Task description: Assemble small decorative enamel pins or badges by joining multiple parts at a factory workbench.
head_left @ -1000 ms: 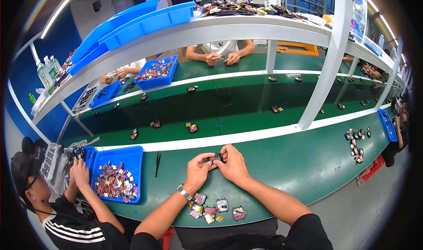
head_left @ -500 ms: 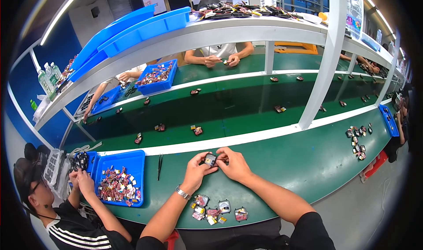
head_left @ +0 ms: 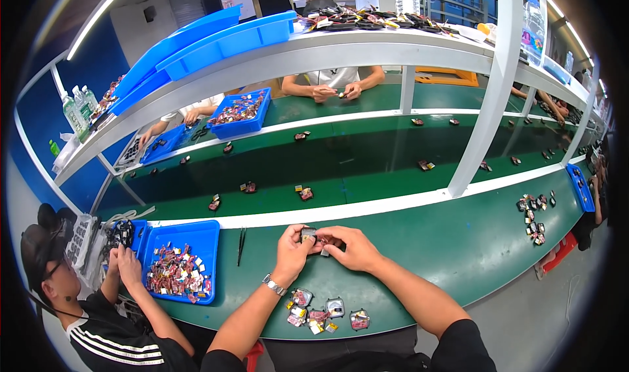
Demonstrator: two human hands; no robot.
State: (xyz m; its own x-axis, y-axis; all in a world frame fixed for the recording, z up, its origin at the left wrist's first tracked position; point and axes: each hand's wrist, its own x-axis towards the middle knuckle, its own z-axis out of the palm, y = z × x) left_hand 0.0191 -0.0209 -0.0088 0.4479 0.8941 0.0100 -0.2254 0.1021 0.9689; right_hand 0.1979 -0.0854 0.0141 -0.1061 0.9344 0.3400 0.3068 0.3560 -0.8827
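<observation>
My left hand [head_left: 291, 253] holds a small dark, square-edged casing [head_left: 308, 232] above the green table, its thumb lying across the open face. Close against it, my right hand [head_left: 352, 247] pinches a small reddish part with wires [head_left: 323, 240]; the fingers partly hide it. Below my hands, near the table's front edge, lie several similar casings [head_left: 335, 307] with pink-red boards and yellow-and-white pieces. A pair of dark tweezers [head_left: 242, 246] rests to the left of my hands.
A blue tray [head_left: 215, 260] of small wired parts stands at left, beside a co-worker [head_left: 118, 319] whose hands are raised together. A white rail [head_left: 354, 209] divides my table from the green belt [head_left: 367, 175] carrying scattered assemblies. A white post [head_left: 481, 110] supports the overhead shelf.
The casing has tilted in my left hand, and my left thumb now covers more of it. My right fingers have drawn in against it with the reddish part. The whole view has shifted slightly.
</observation>
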